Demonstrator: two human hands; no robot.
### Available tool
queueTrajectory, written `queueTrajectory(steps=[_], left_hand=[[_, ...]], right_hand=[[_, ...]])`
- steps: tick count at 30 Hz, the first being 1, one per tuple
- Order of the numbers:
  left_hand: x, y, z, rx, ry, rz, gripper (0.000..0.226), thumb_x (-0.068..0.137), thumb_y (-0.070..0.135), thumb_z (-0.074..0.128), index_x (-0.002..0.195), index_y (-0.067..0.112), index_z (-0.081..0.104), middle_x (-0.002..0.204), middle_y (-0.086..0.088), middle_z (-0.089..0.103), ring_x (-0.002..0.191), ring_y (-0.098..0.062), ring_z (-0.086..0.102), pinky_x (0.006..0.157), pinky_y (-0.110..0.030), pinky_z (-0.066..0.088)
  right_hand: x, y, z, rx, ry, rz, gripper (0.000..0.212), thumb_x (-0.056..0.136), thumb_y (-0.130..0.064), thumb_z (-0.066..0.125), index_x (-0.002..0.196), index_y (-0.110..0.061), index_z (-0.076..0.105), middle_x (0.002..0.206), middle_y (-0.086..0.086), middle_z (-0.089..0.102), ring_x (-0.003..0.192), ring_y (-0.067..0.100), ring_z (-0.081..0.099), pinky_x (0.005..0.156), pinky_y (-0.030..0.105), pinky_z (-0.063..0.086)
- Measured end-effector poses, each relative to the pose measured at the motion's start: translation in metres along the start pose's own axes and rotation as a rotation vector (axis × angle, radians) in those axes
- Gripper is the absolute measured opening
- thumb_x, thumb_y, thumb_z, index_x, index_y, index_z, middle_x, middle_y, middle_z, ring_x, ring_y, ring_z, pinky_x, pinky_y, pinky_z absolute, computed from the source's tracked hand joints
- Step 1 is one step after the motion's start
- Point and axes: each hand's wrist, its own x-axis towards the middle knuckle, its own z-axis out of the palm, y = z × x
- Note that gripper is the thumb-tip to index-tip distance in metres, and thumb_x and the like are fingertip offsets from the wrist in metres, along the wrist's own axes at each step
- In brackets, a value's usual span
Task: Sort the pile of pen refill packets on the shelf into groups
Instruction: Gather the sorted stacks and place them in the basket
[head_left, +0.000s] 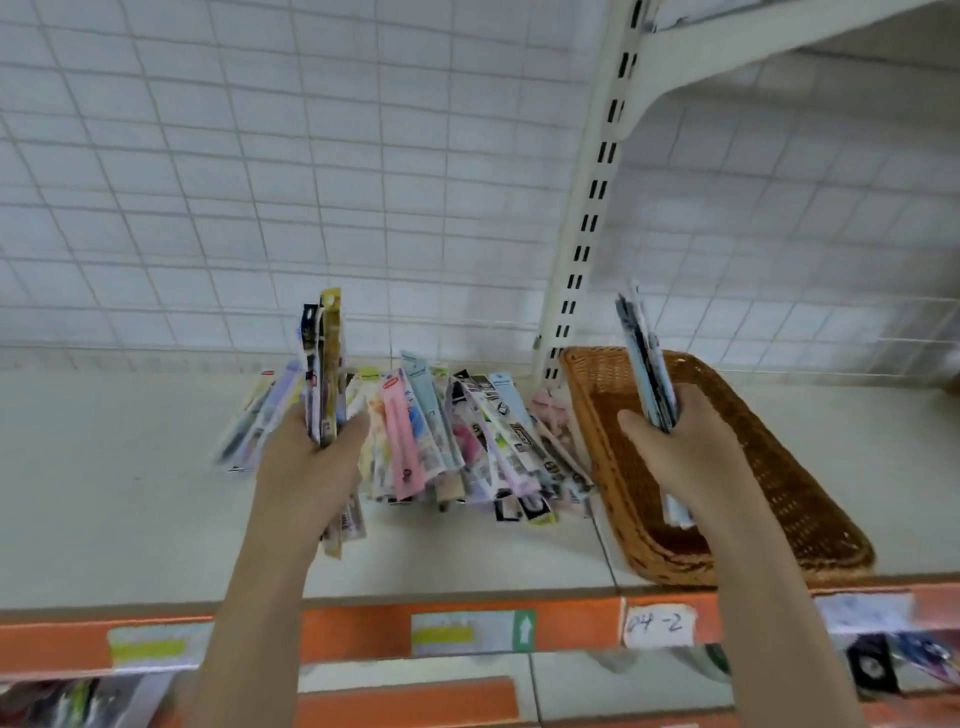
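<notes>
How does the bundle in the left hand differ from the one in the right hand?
The left-hand bundle, held by the left hand, shows yellow, black and white packets, over the shelf. The right-hand bundle, held by the right hand, looks blue-grey, above the wicker basket. Both stand upright, gripped mid-length.

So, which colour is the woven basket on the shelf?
The basket is orange-brown wicker, seen in the head view, the only one.

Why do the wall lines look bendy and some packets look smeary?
Head view: the wide lens curves the white wire grid wall; motion blurs the purple packets at the pile's left edge beside the left hand; soft, even light, no glare.
</notes>
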Motion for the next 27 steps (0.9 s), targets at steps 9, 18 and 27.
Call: queueTrajectory(steps=[9,18,27], left_hand=[[-0.044,0.030,0.087,0.059,-0.080,0.011,0.019,0.092,0.026,0.056,0.094,0.007,0.059,0.077,-0.022,0.056,0.065,-0.026,0.055,0.059,-0.028,0.043],[-0.052,0.020,0.100,0.022,-0.063,0.002,0.022,0.093,0.026,0.055,0.090,0.005,0.057,0.078,-0.012,0.054,0.072,-0.020,0.052,0.064,-0.030,0.042],[-0.058,0.025,0.119,0.064,-0.038,-0.034,0.010,0.092,0.026,0.057,0.082,0.027,0.056,0.077,0.000,0.061,0.071,-0.013,0.057,0.069,-0.028,0.043]], right_hand=[[0.041,0.077,-0.038,-0.420,-0.245,0.012,0.013,0.086,-0.017,0.054,0.096,-0.009,0.051,0.076,0.002,0.052,0.067,0.016,0.051,0.051,0.026,0.034],[0.050,0.095,-0.044,-0.332,-0.169,0.017,0.042,0.087,-0.007,0.051,0.121,-0.011,0.027,0.097,0.017,0.054,0.069,0.022,0.052,0.046,0.026,0.029],[0.044,0.104,-0.043,-0.409,-0.181,-0.078,0.071,0.091,-0.012,0.048,0.148,-0.023,0.009,0.132,0.016,0.035,0.096,0.026,0.048,0.079,0.032,0.042]])
